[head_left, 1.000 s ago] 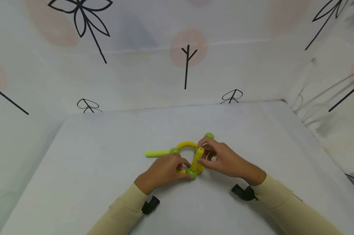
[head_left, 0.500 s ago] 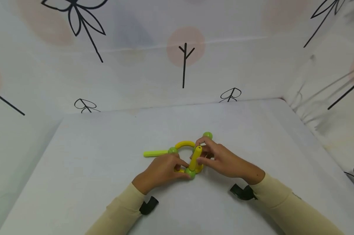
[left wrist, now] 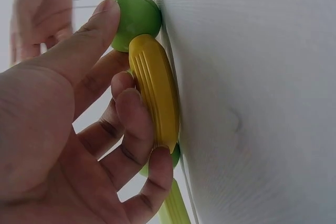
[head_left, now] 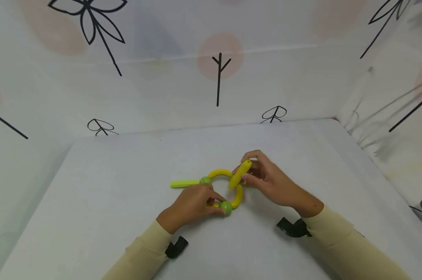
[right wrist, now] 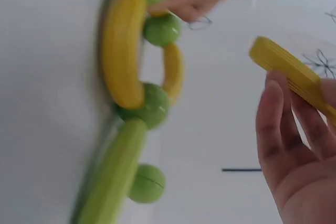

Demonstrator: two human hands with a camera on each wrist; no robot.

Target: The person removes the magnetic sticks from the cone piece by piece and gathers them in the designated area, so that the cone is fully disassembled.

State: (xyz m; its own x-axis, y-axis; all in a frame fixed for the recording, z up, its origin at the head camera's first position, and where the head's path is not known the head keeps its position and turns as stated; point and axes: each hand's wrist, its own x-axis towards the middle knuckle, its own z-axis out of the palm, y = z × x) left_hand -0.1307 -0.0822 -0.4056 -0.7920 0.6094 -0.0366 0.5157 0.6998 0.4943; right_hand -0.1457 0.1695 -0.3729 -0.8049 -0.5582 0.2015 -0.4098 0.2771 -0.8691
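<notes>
My left hand (head_left: 193, 204) pinches a green ball (left wrist: 137, 19) between thumb and forefinger, at the near corner of a ring lying on the table. Its other fingers touch a curved yellow rod (left wrist: 157, 93) joined to that ball. My right hand (head_left: 274, 182) pinches a yellow rod (head_left: 240, 174), tilted above the ring and apart from the ball. In the right wrist view that rod (right wrist: 289, 69) is clear of the other pieces. The ring has another curved yellow rod (head_left: 237, 196) on its right side. My left hand hides part of the ring in the head view.
A straight lime rod (head_left: 184, 184) sticks out left from a green ball (head_left: 205, 180). Another lime rod (right wrist: 113, 177) runs from the ring, with a green ball (right wrist: 146, 183) beside it. The pieces lie on a white table (head_left: 127, 194) with patterned cloth walls behind.
The yellow rod has come off the near green ball; my right hand has carried it up and to the right. My left hand stays on the ball.
</notes>
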